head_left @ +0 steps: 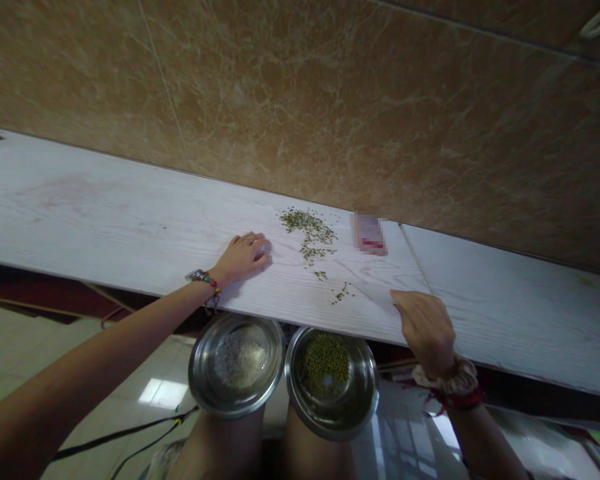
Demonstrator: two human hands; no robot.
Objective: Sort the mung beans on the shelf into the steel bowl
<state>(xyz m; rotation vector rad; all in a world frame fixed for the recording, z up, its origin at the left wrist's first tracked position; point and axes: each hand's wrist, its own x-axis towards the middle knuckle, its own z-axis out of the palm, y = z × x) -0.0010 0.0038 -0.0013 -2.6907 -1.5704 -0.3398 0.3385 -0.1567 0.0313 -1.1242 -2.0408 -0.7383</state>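
My left hand (245,257) rests palm down on the white wood-grain tabletop (130,220), fingers loosely bent and apart, with nothing seen in it. Just right of it lies a scatter of small green beans (307,227), trailing toward the near edge, where a small cluster (343,292) sits. My right hand (427,327) is at the near edge on the right, its fingers pressed together and pointing left. Anything they hold is hidden. Below the edge, above my knees, a steel bowl (370,393) contains many green beans (325,363). Beside it stands another steel bowl (200,383) with a shiny, pale bottom.
A blurred flat pinkish item (371,233) lies near the wall, right of the beans. The brown marbled wall (280,100) runs along the table's far side. A seam (415,257) crosses the tabletop. A black strap (125,430) hangs at lower left above the tiled floor.
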